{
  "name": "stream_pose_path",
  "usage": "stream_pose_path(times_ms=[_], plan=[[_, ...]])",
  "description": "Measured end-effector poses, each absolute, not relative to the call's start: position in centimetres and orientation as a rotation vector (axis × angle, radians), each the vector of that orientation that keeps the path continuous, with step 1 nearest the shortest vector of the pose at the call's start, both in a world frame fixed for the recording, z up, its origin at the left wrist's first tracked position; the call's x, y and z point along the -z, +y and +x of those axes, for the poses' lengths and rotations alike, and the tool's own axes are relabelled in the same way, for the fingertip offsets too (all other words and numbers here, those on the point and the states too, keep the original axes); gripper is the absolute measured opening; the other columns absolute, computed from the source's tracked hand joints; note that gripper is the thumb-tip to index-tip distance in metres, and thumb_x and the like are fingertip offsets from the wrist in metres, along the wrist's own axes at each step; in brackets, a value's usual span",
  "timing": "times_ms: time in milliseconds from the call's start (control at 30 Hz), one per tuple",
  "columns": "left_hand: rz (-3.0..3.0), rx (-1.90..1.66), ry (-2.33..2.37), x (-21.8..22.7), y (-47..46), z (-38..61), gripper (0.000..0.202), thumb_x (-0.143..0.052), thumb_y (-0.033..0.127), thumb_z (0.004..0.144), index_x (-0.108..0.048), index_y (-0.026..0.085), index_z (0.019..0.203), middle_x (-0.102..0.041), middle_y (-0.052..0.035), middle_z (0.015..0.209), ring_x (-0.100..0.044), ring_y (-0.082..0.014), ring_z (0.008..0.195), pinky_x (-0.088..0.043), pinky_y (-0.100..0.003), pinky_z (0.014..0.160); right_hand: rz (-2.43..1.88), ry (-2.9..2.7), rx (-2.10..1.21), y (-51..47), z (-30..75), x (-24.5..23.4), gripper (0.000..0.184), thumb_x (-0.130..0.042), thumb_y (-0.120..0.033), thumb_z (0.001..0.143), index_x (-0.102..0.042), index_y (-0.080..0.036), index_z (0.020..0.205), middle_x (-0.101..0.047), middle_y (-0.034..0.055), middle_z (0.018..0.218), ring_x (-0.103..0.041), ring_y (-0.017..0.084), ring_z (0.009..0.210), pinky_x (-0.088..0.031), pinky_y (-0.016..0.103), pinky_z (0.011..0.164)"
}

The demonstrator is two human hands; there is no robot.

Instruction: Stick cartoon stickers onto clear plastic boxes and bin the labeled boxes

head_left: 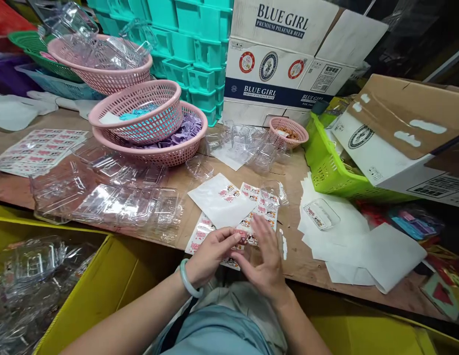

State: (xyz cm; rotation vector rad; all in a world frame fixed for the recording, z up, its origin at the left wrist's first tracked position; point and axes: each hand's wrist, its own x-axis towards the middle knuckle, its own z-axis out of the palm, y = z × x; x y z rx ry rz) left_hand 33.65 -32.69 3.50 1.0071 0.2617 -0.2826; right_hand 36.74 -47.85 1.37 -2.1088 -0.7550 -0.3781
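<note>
a brown wooden worktop (288,177) was crowded with round pink baskets (140,111) and shiny clear plastic trays (114,202). a flat sticker sheet (251,207) lay at the near edge, partly under white paper (220,199). the left hand (210,254) pinched a small sticker with fingers pressed together. the right hand (264,256) touched the sheet, fingers spread.

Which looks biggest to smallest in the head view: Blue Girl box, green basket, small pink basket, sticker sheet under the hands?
1. Blue Girl box
2. green basket
3. sticker sheet, partly hidden by white paper and both hands
4. small pink basket

The sheet lies nearer the camera than the small basket, so ranks 3 and 4 are unsure.
</note>
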Motion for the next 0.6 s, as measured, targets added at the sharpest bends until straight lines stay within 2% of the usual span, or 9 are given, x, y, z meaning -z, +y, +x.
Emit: stream_pose_path(times_ms=[33, 100, 167, 200, 233, 300, 400, 500, 600], plan=[[1.061, 0.278, 0.260, -3.5, -32.7, 34.2, 0.035, -0.072, 0.048, 0.075, -0.072, 0.018, 0.094, -0.070, -0.0059, 0.100, -0.063, -0.0188, 0.091, -0.050, -0.031, 0.084, -2.041, -0.624, 0.259, -48.2, 37.2, -1.6, 0.069, -0.072, -0.034, 0.078, -0.044, -0.028, 0.140, -0.053, 0.0110, 0.139, -0.048, 0.032, 0.130, -0.045, 0.056, 0.104], [1.192, 0.272, 0.197, -3.6, -32.3, 35.0, 0.036, -0.071, 0.048, 0.076, -0.073, 0.016, 0.092, -0.070, -0.0069, 0.098, -0.063, -0.0209, 0.094, -0.050, -0.031, 0.086, -1.891, -0.447, -0.058, -49.0, 38.5, -2.3, 0.050, -0.070, -0.042, 0.079, -0.059, -0.024, 0.124, -0.065, 0.0106, 0.121, -0.064, 0.028, 0.108, -0.057, 0.045, 0.088], [1.267, 0.258, 0.136, -3.7, -31.8, 35.5, 0.037, -0.071, 0.047, 0.077, -0.074, 0.015, 0.094, -0.071, -0.0084, 0.100, -0.063, -0.0228, 0.099, -0.048, -0.033, 0.090, -1.816, -0.425, -0.284, -49.7, 40.4, -3.3, 0.025, -0.065, -0.043, 0.083, -0.071, -0.022, 0.096, -0.073, 0.0058, 0.094, -0.069, 0.022, 0.084, -0.059, 0.037, 0.076], [1.264, 0.245, 0.146, -3.6, -31.6, 35.6, 0.038, -0.071, 0.046, 0.076, -0.073, 0.015, 0.098, -0.071, -0.0091, 0.104, -0.063, -0.0233, 0.101, -0.048, -0.034, 0.092, -1.825, -0.441, -0.291, -50.0, 41.7, -3.8, 0.023, -0.063, -0.043, 0.085, -0.073, -0.022, 0.087, -0.073, 0.0044, 0.087, -0.068, 0.021, 0.080, -0.058, 0.037, 0.075], [1.238, 0.232, 0.182, -3.5, -31.5, 35.7, 0.041, -0.072, 0.045, 0.076, -0.071, 0.016, 0.105, -0.070, -0.0098, 0.110, -0.063, -0.0236, 0.103, -0.047, -0.036, 0.094, -1.863, -0.455, -0.205, -50.2, 43.3, -4.3, 0.023, -0.061, -0.042, 0.086, -0.073, -0.022, 0.086, -0.073, 0.0039, 0.086, -0.068, 0.021, 0.082, -0.057, 0.038, 0.079], [1.143, 0.221, 0.269, -3.2, -31.5, 35.9, 0.048, -0.074, 0.043, 0.075, -0.066, 0.019, 0.116, -0.066, -0.0109, 0.120, -0.063, -0.0235, 0.106, -0.048, -0.038, 0.095, -1.998, -0.502, 0.124, -50.7, 47.3, -5.0, 0.020, -0.059, -0.036, 0.087, -0.071, -0.023, 0.097, -0.072, 0.0045, 0.099, -0.066, 0.023, 0.097, -0.050, 0.043, 0.093], [0.993, 0.281, 0.296, -2.9, -32.1, 35.9, 0.044, -0.075, 0.041, 0.075, -0.067, 0.017, 0.112, -0.065, -0.0122, 0.120, -0.064, -0.0227, 0.104, -0.048, -0.039, 0.096, -2.280, -0.749, 0.368, -51.3, 53.9, -4.7, 0.035, -0.068, -0.023, 0.076, -0.065, -0.023, 0.110, -0.065, 0.0073, 0.121, -0.054, 0.029, 0.120, -0.035, 0.053, 0.107], [0.865, 0.332, 0.279, -2.9, -33.3, 36.0, 0.039, -0.076, 0.039, 0.074, -0.069, 0.014, 0.104, -0.066, -0.0133, 0.116, -0.064, -0.0234, 0.103, -0.047, -0.039, 0.096, -2.421, -0.866, 0.207, -51.5, 57.5, -3.3, 0.045, -0.067, -0.013, 0.072, -0.061, -0.021, 0.116, -0.071, 0.0072, 0.102, -0.063, 0.026, 0.102, -0.044, 0.050, 0.098], [0.771, 0.280, 0.312, -2.9, -34.7, 36.3, 0.040, -0.076, 0.040, 0.075, -0.068, 0.013, 0.104, -0.064, -0.0147, 0.117, -0.060, -0.0246, 0.111, -0.044, -0.038, 0.101, -2.261, -0.654, 0.426, -51.1, 56.0, -2.3, 0.038, -0.060, -0.019, 0.081, -0.055, -0.020, 0.119, -0.068, 0.0028, 0.087, -0.065, 0.018, 0.081, -0.053, 0.039, 0.082]])
